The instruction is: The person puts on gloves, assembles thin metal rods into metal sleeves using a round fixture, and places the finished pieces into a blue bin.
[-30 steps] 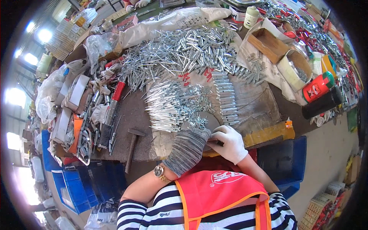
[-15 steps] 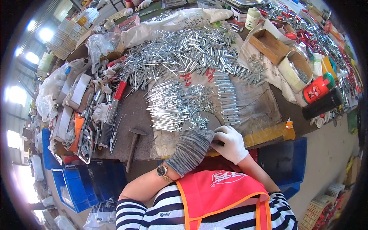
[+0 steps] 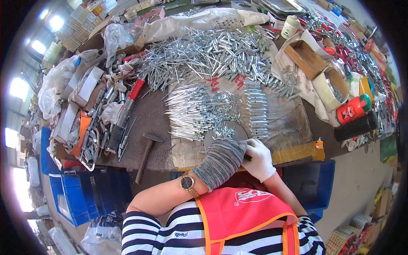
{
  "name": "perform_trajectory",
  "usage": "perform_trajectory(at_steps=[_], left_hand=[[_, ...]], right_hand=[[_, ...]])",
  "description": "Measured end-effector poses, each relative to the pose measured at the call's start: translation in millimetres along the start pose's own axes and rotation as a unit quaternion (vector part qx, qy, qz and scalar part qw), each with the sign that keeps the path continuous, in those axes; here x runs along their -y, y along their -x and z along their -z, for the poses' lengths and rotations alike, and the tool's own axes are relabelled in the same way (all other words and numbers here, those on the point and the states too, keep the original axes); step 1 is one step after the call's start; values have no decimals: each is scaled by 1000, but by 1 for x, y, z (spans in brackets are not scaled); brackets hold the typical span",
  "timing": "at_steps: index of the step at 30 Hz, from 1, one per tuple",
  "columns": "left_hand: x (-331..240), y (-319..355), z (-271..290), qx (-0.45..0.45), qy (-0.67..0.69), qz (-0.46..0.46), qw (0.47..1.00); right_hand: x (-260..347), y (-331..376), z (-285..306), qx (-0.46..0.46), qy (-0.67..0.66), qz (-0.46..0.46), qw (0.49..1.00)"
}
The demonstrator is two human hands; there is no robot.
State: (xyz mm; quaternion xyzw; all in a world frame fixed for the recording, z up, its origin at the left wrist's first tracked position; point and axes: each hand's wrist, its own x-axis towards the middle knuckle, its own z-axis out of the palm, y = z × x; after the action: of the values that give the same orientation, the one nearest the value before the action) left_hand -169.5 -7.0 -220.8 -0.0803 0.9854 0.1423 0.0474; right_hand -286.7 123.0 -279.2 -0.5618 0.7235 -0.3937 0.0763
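My left hand (image 3: pixel 222 160), in a grey striped knit glove, meets my right hand (image 3: pixel 258 160), in a white glove, at the near edge of the table. Their fingertips are closed together, and whatever they grip is hidden behind the gloves. Just beyond them lies a round grey disc (image 3: pixel 238 131) carrying a heap of small metal pins (image 3: pixel 225 131). Long thin metal rods (image 3: pixel 187 117) are bunched to the left of the pins. On the right, short metal tubes with holes (image 3: pixel 257 112) lie side by side in a column.
A big pile of metal tubes and rods (image 3: pixel 212 55) spreads across the back. At left are a hammer (image 3: pixel 146 155), a red-handled wire brush (image 3: pixel 125 114) and boxes of tools. A cardboard box (image 3: pixel 305 58) and a red can (image 3: pixel 353 109) stand at right. Blue crates (image 3: pixel 91 193) sit below.
The view has shifted slightly, and more of the grey disc shows. My hands stay together at the table edge, the left one lying a little further right against the right.
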Motion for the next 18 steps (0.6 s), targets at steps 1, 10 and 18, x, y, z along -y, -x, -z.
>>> perform_trajectory(at_steps=[1, 10, 18], left_hand=[[-1, -1, -3, 0, 1, 2, 1000], [15, -4, 21, 22, 24, 3, 999], [36, 16, 5, -105, 131, 46, 985]], right_hand=[[0, 0, 0, 1, -1, -5, 1000], [3, -1, 3, -2, -25, -4, 1000], [7, -3, 2, 4, -26, -7, 1000]])
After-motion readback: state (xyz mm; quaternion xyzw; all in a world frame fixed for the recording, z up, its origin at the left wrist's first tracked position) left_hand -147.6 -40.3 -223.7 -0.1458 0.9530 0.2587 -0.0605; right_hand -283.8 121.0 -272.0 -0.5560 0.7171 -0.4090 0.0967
